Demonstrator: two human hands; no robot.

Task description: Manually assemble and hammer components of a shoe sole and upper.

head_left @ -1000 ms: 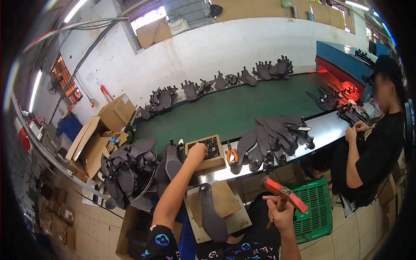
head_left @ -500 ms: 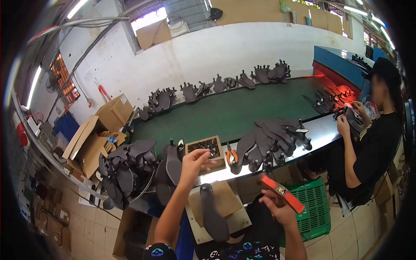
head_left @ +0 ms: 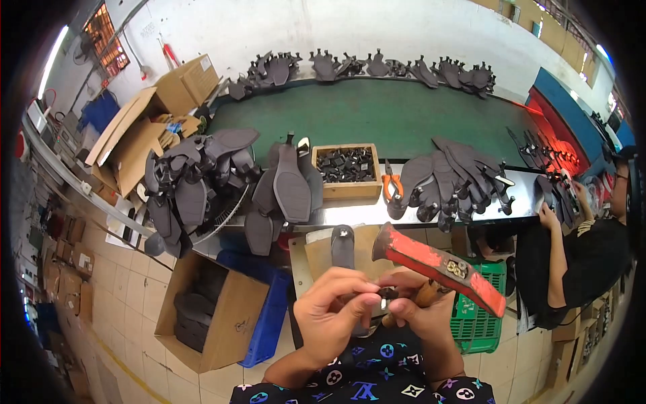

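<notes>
Left hand (head_left: pixel 336 313) pinched a small dark part (head_left: pixel 386 293) at its fingertips, just above the lap, while the right hand (head_left: pixel 420 306) gripped a red-headed hammer (head_left: pixel 437 264) and steadied the same piece. Done well, the part would sit square before any tap

The person is wearing a dark, nearly black garment (head_left: pixel 377 377) patterned all over with small emblems in blue, pink and white: flower shapes, circled stars and interlaced letters. Both forearms are showing bare above it, with no sleeves reaching them, and the left hand (head_left: pixel 333 316) and right hand (head_left: pixel 420 316) are wearing no gloves.
</notes>
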